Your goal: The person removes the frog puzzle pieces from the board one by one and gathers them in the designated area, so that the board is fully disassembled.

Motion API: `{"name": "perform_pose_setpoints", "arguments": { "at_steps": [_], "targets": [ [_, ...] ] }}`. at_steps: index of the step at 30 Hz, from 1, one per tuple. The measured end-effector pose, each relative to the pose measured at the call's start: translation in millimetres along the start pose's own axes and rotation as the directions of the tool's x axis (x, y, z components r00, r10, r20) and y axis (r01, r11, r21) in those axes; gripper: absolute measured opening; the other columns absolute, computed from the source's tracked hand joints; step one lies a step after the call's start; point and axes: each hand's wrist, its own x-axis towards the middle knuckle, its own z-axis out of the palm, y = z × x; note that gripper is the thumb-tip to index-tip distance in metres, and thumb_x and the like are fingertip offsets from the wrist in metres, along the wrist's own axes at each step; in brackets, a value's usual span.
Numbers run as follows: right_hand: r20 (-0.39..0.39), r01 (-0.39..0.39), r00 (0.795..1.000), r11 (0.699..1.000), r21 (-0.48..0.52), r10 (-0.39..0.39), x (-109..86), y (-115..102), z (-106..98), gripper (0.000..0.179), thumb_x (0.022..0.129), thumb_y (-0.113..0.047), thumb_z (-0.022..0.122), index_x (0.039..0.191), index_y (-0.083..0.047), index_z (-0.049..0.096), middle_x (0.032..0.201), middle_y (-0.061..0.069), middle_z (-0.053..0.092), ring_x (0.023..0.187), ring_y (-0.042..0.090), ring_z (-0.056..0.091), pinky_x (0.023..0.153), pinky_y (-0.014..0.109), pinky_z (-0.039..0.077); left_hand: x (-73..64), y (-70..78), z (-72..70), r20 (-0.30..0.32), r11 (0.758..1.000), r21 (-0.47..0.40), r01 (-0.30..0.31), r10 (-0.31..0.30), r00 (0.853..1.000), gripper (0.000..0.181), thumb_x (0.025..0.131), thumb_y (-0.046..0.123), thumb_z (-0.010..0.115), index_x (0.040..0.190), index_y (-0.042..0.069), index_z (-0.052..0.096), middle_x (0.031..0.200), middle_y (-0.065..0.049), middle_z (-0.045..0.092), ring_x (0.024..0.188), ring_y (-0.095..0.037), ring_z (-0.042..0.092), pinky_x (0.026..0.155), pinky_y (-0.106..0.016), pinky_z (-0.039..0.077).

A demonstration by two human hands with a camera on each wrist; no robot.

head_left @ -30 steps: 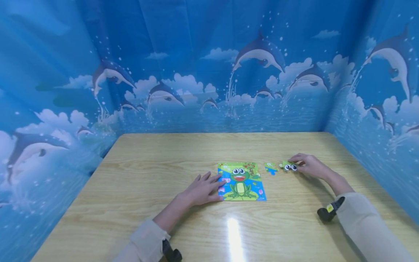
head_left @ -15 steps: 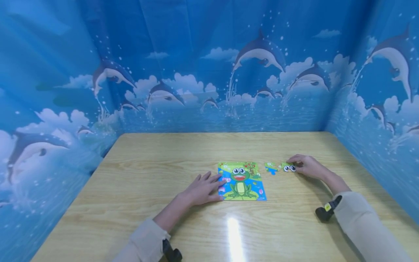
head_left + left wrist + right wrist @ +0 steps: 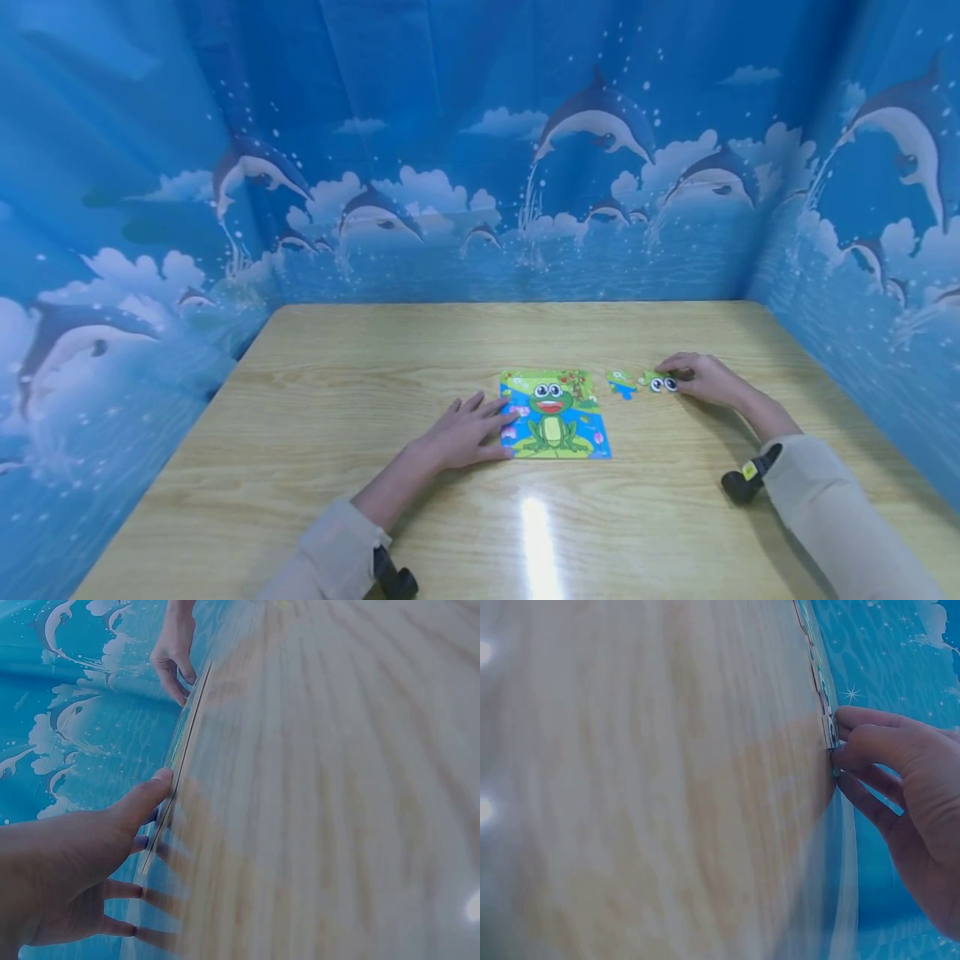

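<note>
A square frog picture [image 3: 553, 423] lies flat on the table, its frog whole with white eyes and a red mouth. My left hand [image 3: 463, 433] rests with spread, fairly straight fingers at its left edge; the left wrist view has the thumb [image 3: 154, 793] touching that edge. Right of the picture is a small green and blue jigsaw piece [image 3: 621, 384]. Just beyond it, my right hand [image 3: 705, 379] pinches a green jigsaw piece with two big eyes [image 3: 660, 383], low at the tabletop. The fingers cover this piece's right end.
The wooden table [image 3: 360, 358] carries a bright light reflection [image 3: 538, 542] near the front. A blue dolphin-print curtain [image 3: 450, 150] surrounds its back and sides. Black wrist devices sit at both sleeves, one at the right cuff [image 3: 742, 486].
My right hand has shifted slightly left, bringing the eye piece nearer the green and blue piece. The left hand and the frog picture have stayed in place.
</note>
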Motion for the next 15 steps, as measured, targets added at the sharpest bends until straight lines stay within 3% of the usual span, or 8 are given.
{"name": "perform_pose_setpoints", "arguments": {
  "at_steps": [15],
  "targets": [
    [-0.005, 0.018, 1.000, 1.000, -0.010, -0.018, 1.3, 2.8, 1.0, 0.029, 0.077, 0.009, 0.064, 0.106, 0.007, 0.063, 0.108, 0.027, 0.057, 0.096, 0.044, 0.055, 0.079, 0.051, 0.048, -1.1, 1.2, -1.2, 0.008, 1.000, 0.001, 0.003, -0.003, 1.000, 0.064, 0.090, 0.056, 0.043, 0.145, 0.026, 0.029, 0.150, -0.002, 0.020, 0.134, -0.037, 0.016, 0.105, -0.056, 0.014]
  ]
}}
